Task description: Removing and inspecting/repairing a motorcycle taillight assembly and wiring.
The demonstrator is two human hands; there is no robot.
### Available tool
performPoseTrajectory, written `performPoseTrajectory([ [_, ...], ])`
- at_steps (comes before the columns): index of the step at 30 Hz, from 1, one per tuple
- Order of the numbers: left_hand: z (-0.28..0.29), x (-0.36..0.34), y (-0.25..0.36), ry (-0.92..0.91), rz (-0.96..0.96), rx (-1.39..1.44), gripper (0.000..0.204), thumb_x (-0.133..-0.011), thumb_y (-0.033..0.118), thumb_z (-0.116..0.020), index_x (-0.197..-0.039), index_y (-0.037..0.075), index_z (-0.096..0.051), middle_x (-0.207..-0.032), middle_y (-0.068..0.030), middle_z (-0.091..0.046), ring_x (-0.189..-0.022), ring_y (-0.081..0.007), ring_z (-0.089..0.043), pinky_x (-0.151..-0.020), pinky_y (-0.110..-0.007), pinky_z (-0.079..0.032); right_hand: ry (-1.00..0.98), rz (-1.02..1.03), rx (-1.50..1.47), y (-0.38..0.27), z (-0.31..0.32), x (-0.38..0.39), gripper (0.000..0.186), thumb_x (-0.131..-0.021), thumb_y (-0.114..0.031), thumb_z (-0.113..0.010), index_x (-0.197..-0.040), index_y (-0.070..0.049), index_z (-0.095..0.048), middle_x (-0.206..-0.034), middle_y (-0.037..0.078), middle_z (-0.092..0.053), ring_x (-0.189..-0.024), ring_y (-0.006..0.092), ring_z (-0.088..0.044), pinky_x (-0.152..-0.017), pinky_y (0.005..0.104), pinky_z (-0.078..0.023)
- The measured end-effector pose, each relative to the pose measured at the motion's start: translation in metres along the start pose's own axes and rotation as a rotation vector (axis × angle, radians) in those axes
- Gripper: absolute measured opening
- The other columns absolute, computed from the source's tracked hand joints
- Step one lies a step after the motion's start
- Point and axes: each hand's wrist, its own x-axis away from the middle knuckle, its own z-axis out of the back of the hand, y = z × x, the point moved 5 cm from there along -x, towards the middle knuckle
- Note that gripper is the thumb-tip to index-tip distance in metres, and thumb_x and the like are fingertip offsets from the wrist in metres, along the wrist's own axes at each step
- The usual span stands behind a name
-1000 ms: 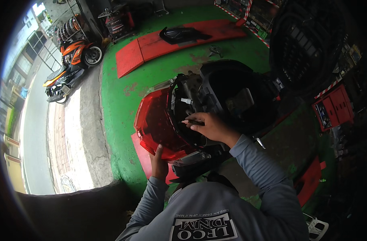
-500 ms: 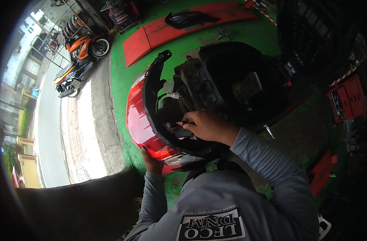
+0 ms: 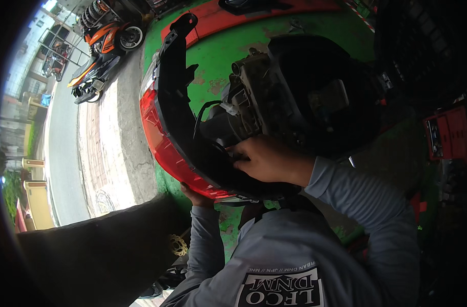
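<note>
The curved, translucent red tail light (image 3: 167,156) with its black plastic backing (image 3: 173,91) has swung farther out from the black plastic scooter body (image 3: 289,97) and sits left of centre in the frame. The bare left hand (image 3: 196,196) grasps its lower edge; behind it, the bare right hand (image 3: 268,159) has bent fingers, gripping what I cannot tell.

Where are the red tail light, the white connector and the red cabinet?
Red tail light (image 3: 164,149): head view, middle of its lens.
White connector (image 3: 229,108): head view, its plastic body.
Red cabinet (image 3: 453,134): head view, its front.
</note>
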Motion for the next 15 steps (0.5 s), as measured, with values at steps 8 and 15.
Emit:
performPoseTrajectory([
  [8,-0.005,-0.001,-0.002,-0.072,-0.007,0.018,0.097,-0.083,0.076,-0.053,-0.152,0.012,-0.033,-0.144,-0.0144,-0.048,-0.129,-0.0355,-0.052,-0.107,-0.051,-0.046,0.014,-0.123,-0.244,-0.001,0.012,0.005,0.029,-0.091,-0.019,-0.07,-0.116,-0.004,-0.068,-0.105,0.017,-0.074,-0.1,0.0269,-0.072,-0.088,0.0356,-0.054],
  [15,-0.016,0.002,-0.011,-0.027,0.008,0.032,0.101,-0.079,0.078,-0.056,-0.15,0.009,-0.035,-0.142,-0.0148,-0.051,-0.125,-0.0339,-0.055,-0.104,-0.049,-0.049,-0.047,-0.069,-0.509,0.002,0.001,0.007,0.032,-0.092,-0.013,-0.069,-0.121,-0.002,-0.062,-0.113,0.019,-0.072,-0.111,0.0293,-0.068,-0.094,0.0356,-0.052],
])
